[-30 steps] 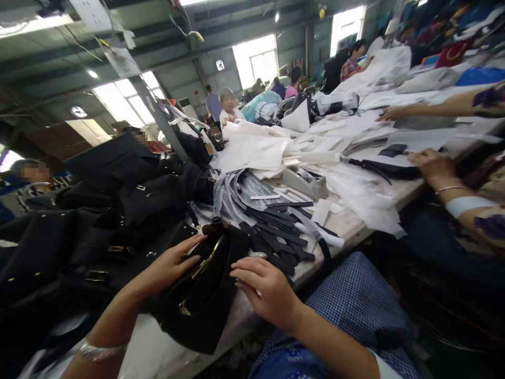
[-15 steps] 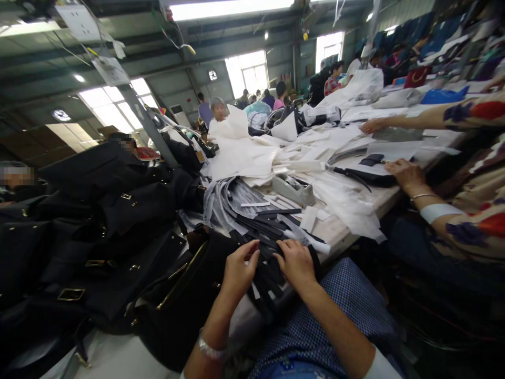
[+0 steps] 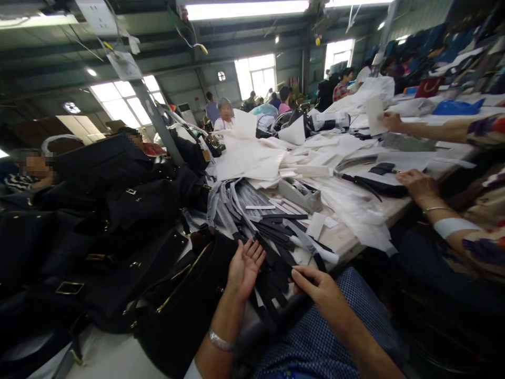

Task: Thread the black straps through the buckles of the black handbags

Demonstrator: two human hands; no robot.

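Note:
My left hand [image 3: 245, 267] is turned palm up with its fingers stretched out, beside a black handbag [image 3: 193, 295] with a gold zip. Nothing is seen in that palm. Thumb and fingers of my right hand [image 3: 313, 283] pinch the edge of a black strap [image 3: 278, 258] at the front of the table. Around and below the hands lie several more black straps [image 3: 272, 226], some in clear plastic wrap. Part of the strap under my right fingers is hidden.
Black bags [image 3: 130, 205] are heaped on the left. White paper sheets [image 3: 252, 158] and a grey tape dispenser [image 3: 300, 195] lie ahead. At the right, a co-worker's hand [image 3: 420, 184] rests near a black piece, while the other hand [image 3: 390, 121] holds a white sheet.
My left hand has turned palm up and its fingers have straightened. My right hand has moved down and now pinches a strap's edge. The co-worker's far hand has lifted a white sheet.

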